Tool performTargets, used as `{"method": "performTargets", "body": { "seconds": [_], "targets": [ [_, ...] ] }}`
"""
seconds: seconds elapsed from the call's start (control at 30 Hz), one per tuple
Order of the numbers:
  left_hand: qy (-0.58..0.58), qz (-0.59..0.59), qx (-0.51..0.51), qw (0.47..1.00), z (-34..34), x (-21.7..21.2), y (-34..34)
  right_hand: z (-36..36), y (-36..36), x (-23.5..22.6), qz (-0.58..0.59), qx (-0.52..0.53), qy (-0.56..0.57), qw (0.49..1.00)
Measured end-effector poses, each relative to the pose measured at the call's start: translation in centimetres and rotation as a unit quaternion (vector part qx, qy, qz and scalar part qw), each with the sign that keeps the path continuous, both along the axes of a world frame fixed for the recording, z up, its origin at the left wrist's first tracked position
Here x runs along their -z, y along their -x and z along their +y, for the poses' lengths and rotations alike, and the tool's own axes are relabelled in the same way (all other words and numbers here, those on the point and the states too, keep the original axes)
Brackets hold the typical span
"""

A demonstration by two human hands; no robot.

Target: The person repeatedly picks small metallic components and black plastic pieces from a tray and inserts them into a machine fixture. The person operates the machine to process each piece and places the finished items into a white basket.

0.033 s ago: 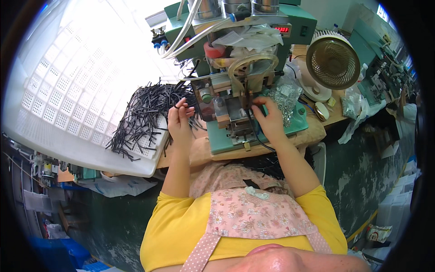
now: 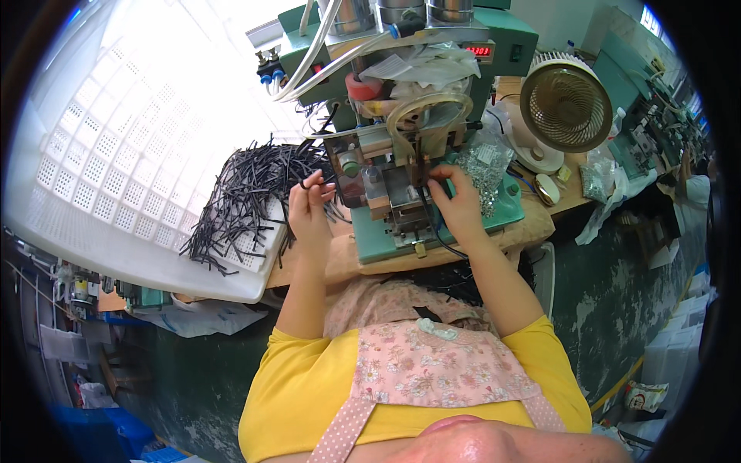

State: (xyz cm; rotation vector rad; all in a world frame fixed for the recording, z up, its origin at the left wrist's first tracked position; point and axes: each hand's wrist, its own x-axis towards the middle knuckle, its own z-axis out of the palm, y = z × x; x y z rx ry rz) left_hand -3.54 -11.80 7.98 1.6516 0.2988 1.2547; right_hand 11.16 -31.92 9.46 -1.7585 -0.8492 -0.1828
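Observation:
A green bench press (image 2: 374,241) with metal tooling stands before me. At its tooling my right hand (image 2: 457,207) is closed, thumb and forefinger pinching a black cord (image 2: 432,220). The cord's upper end is hidden among the tooling, and its lower part hangs down below the hand. Left of the press my left hand (image 2: 310,214) is raised, thumb and fingertips closed on a thin black strip (image 2: 304,185). Beside that hand lies a heap of similar black strips (image 2: 239,193), resting on a white perforated tray (image 2: 258,285).
Right of the press are a clear bag of small metal pieces (image 2: 486,174), a white roll (image 2: 538,154) and a round fan (image 2: 566,108). White air hoses (image 2: 312,54) run over the press at upper left. Dark strips (image 2: 448,282) lie below the table's front edge.
My left hand has shifted very slightly to the right with the black strip in it. The right hand keeps its place at the tooling.

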Motion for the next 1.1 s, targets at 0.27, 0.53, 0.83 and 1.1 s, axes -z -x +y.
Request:
{"method": "performTargets", "body": {
  "seconds": [0.27, 0.53, 0.83, 1.1],
  "targets": [
    [-0.415, -0.052, 0.036, 0.907, -8.2, -2.1, -1.9, 0.8, 0.9, -0.5, 0.115, -0.057, -0.079, 0.989],
    [-0.472, -0.064, 0.047, 0.878, -9.2, -0.6, -4.5, -4.8, -5.0, 2.4, -0.139, 0.151, -0.017, 0.978],
    [-0.480, -0.070, 0.052, 0.873, -9.1, -0.5, -4.7, -6.6, -7.5, 9.4, -0.201, 0.157, 0.199, 0.946],
    [-0.448, -0.038, -0.160, 0.879, 0.1, 1.8, -2.9, -5.5, -8.0, 9.4, -0.211, 0.139, 0.122, 0.960]
  ]
}}
